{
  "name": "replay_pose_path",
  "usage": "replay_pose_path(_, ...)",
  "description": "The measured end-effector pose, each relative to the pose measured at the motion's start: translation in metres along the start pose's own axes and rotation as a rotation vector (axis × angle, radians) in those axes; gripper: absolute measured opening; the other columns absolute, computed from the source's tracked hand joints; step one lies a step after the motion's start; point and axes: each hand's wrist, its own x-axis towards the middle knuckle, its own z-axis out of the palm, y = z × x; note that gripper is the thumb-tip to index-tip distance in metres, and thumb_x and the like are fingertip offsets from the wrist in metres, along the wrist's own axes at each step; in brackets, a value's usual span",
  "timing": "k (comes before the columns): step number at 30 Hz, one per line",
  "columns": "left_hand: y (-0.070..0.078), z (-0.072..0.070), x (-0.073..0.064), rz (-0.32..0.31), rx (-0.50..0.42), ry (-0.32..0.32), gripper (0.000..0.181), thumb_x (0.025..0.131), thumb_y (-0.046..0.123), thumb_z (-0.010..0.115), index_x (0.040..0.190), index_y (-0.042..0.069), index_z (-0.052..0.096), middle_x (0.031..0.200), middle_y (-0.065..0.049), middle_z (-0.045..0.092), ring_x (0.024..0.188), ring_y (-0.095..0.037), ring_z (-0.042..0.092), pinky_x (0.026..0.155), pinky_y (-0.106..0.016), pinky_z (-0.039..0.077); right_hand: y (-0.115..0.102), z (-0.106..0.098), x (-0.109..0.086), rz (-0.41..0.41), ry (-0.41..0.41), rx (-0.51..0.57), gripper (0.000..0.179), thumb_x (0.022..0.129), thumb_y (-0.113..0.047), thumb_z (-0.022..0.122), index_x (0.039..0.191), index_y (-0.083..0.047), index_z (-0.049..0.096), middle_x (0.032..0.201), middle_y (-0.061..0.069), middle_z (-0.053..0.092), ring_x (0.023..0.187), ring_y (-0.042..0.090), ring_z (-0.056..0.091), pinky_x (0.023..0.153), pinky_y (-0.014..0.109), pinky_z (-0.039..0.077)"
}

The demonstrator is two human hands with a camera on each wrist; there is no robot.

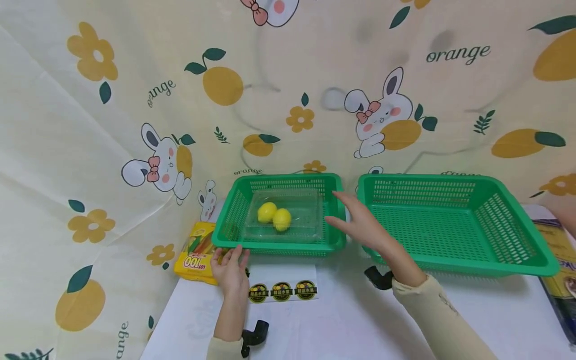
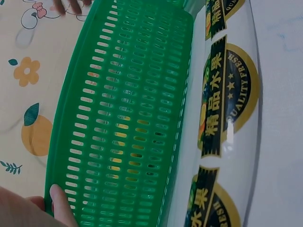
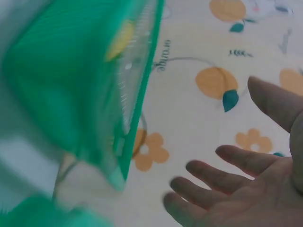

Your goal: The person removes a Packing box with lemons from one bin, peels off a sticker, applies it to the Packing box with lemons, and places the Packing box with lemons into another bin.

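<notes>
A green plastic basket on the left holds a clear plastic box with two yellow lemons, one lemon touching the other lemon. My left hand is at the basket's front left corner and holds its rim. In the left wrist view a fingertip lies against the outer wall, another finger at the rim. Over the basket's right end, my right hand hovers with fingers spread, holding nothing. The right wrist view shows the spread fingers apart from the blurred basket.
A second green basket stands to the right. A yellow packet lies by the left basket. In front is a strip of round black-and-gold labels. Another package sits at the right edge. Printed cloth hangs behind.
</notes>
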Motion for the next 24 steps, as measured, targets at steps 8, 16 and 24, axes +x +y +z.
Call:
replay_pose_path(8,0.001,-0.001,0.004,0.001,-0.016,0.005,0.050,0.092,-0.009,0.064,0.126,0.007,0.031,0.096,-0.012,0.051,0.083,-0.018,0.063,0.083,-0.038,0.059,0.002,0.009,0.083,0.166,-0.147,0.301,0.078,0.095,-0.024,0.069,0.155,0.000,0.025,0.157,0.026,0.028,0.144,0.045,0.026,0.112,0.059,0.032)
replay_pose_path(16,-0.001,0.000,0.004,0.019,-0.002,0.007,0.049,0.092,-0.009,0.064,0.126,0.007,0.032,0.097,-0.013,0.051,0.081,-0.017,0.064,0.081,-0.036,0.060,0.018,0.026,0.122,0.345,-0.215,0.417,0.081,0.096,-0.028,0.068,0.158,-0.005,0.021,0.162,0.024,0.014,0.149,0.040,0.013,0.118,0.057,0.021)
replay_pose_path(24,-0.001,0.000,0.006,0.005,-0.009,0.009,0.049,0.092,-0.009,0.064,0.126,0.007,0.032,0.093,-0.010,0.052,0.080,-0.018,0.064,0.082,-0.038,0.060,0.045,0.035,0.134,0.381,-0.251,0.501,0.083,0.095,-0.028,0.069,0.160,-0.012,0.019,0.165,0.020,0.003,0.150,0.040,0.006,0.115,0.066,0.017)
